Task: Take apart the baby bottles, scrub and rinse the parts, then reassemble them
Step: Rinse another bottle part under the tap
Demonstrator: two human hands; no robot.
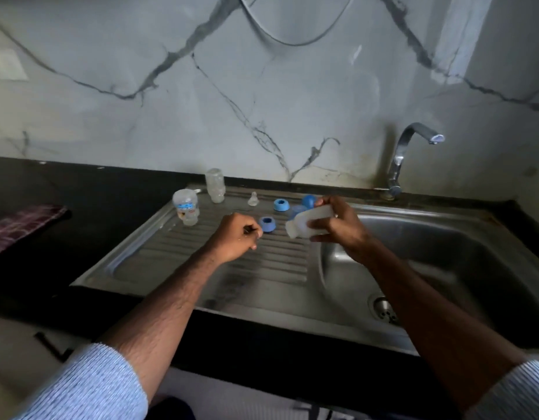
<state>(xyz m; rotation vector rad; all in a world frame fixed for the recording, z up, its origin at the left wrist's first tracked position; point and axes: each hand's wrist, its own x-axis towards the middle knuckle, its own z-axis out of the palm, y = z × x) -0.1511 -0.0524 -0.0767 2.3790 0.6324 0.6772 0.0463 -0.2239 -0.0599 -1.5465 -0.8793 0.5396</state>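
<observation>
— Where's the bottle?
— In the right hand, tilted over the drainboard edge, open mouth down-left; the fingers wrap its middle.
— And the left hand?
— Curled into a fist above the ridges. I cannot tell whether it pinches anything. A blue ring lies just beside its knuckles.

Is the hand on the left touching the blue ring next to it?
Cannot tell. In the head view the left hand has its curled fingertips right at the edge of the blue ring, and no clear gap or contact shows between them.
</observation>
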